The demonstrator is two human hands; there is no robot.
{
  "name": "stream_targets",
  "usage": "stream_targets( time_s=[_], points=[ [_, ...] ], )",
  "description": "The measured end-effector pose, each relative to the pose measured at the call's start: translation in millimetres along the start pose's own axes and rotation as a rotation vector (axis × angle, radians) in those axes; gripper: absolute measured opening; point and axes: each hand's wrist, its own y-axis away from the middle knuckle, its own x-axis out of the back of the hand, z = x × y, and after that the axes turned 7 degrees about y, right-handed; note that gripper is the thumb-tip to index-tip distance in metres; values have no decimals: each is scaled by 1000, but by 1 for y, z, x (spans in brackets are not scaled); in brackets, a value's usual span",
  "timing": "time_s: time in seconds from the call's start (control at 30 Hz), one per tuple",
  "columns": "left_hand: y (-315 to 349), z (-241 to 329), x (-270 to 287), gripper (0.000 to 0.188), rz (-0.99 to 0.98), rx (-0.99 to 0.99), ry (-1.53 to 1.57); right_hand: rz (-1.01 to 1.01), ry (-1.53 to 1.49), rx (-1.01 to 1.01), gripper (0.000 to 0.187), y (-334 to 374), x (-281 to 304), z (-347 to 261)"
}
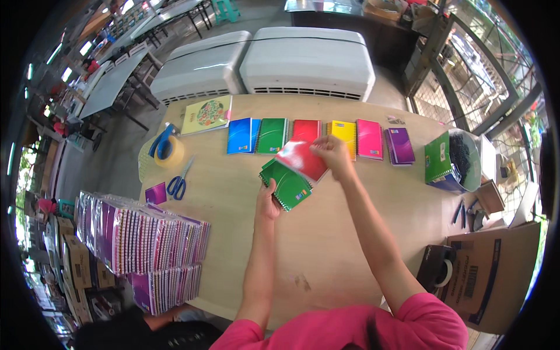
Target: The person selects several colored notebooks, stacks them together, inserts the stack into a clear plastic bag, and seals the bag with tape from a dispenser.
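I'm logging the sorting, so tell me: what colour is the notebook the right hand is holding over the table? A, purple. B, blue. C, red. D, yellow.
C: the right hand pinches a red notebook by its upper edge, lying over the green notebook that the left hand holds from below.

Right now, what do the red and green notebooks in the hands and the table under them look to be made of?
Red notebook: glossy cover, probably laminated card or thin plastic; it catches a white glare.
Green notebook: the same glossy cover, with a dark spiral binding along one edge, wire or plastic I cannot tell.
Table: pale wood or wood-look laminate, matt, with faint grain and scuffs.
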Motion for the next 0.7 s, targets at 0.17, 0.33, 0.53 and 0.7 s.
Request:
stream_targets(
  time_s=[0.17, 0.33, 0.53, 0.7],
  points=[
    [16, -32, -7, 52, 106, 98, 157, 221, 598, 268, 29, 69, -20, 28],
    [25, -37, 0, 50, 182, 61, 33, 628, 903, 99, 31, 4, 78, 59],
    [10, -38, -16, 48, 91, 98, -35, 623, 1006, -524, 54, -44, 154, 52],
    [-7, -54, -27, 51, 91, 82, -74, 522, 1014, -534, 70, -42, 133, 39]
  ],
)
